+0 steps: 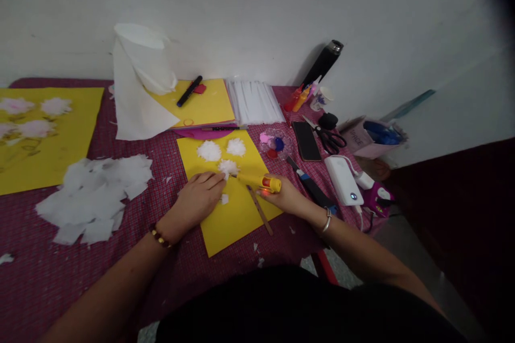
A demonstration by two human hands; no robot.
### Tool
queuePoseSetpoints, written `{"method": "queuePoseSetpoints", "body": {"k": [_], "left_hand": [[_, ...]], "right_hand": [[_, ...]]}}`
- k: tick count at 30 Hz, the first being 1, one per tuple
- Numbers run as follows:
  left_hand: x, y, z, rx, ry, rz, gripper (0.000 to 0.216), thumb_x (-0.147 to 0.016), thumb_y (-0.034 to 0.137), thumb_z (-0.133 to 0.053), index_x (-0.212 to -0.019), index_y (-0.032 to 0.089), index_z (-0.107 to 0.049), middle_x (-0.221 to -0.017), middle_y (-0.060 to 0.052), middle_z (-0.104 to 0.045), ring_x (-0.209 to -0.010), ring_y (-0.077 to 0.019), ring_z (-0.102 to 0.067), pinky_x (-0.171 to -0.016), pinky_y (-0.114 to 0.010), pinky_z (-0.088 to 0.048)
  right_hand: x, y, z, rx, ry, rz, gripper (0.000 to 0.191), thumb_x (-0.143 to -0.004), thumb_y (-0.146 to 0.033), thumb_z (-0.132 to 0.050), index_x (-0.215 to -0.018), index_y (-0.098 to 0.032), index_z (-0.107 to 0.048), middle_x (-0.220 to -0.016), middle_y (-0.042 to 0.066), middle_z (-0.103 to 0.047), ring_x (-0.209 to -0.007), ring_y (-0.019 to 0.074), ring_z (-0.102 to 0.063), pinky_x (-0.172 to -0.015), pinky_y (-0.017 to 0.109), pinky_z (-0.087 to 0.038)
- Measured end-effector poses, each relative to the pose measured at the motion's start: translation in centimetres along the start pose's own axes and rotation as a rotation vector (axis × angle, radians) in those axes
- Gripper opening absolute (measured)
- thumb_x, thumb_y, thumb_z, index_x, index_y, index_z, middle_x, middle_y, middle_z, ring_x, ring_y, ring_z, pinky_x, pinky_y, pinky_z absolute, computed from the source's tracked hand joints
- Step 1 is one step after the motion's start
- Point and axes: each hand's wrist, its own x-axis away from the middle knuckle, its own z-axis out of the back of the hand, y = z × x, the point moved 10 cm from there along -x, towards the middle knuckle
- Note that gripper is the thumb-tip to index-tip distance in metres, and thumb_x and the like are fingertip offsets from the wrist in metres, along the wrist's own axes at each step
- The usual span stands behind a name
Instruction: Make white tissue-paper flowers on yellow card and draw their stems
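On a yellow sheet of card (225,225) lie three fluffy white tissue flowers: one at left (208,150), one at right (236,147) and a lower one (228,166). My right hand (284,196) is closed around a yellow hot glue gun (261,181) with a small red light glowing on it. Its tip points left, close to the base of the lower flower. My left hand (204,193) rests flat on the card's left side, fingertips beside that flower. Below it sits a small white paper square (224,199). A thin wooden stick (259,210) lies under the glue gun.
Cut white tissue squares (96,193) are heaped at left, near another yellow card with pinkish flowers (36,128). A tissue roll (140,59) stands behind. At right lie a paint palette (276,143), phone (306,141), scissors (328,136), cutter (311,185) and white power bank (344,179).
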Motion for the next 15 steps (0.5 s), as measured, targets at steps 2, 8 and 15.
{"method": "queuePoseSetpoints", "body": {"k": [2,8,15], "left_hand": [[0.02,-0.02,-0.04,0.002,0.003,0.001,0.03,-0.091,0.014,-0.047,-0.118,0.013,-0.061,-0.126,-0.009,-0.063,-0.108,-0.0266,-0.054,-0.089,-0.04,-0.044],[0.07,-0.1,-0.27,0.005,0.01,0.005,0.029,-0.091,0.015,-0.048,-0.117,0.014,-0.061,-0.126,-0.009,-0.063,-0.108,-0.0267,-0.055,-0.088,-0.04,-0.044],[0.14,-0.14,-0.39,0.009,0.025,0.002,0.029,-0.091,0.017,-0.049,-0.118,0.014,-0.06,-0.125,-0.009,-0.063,-0.108,-0.027,-0.055,-0.087,-0.04,-0.044]], "right_hand": [[-0.09,0.33,0.05,0.011,0.014,-0.006,0.027,-0.076,-0.039,-0.066,-0.071,-0.018,-0.051,-0.064,-0.003,-0.049,-0.056,0.0098,-0.042,-0.051,0.021,-0.032],[-0.2,0.5,-0.55,0.025,-0.024,-0.011,0.026,-0.077,-0.04,-0.065,-0.075,-0.017,-0.054,-0.066,-0.002,-0.052,-0.058,0.0099,-0.044,-0.052,0.021,-0.033],[-0.52,0.37,-0.49,0.129,-0.014,-0.027,0.025,-0.078,-0.039,-0.065,-0.074,-0.016,-0.056,-0.066,-0.001,-0.057,-0.058,0.0104,-0.046,-0.051,0.021,-0.033]]}}
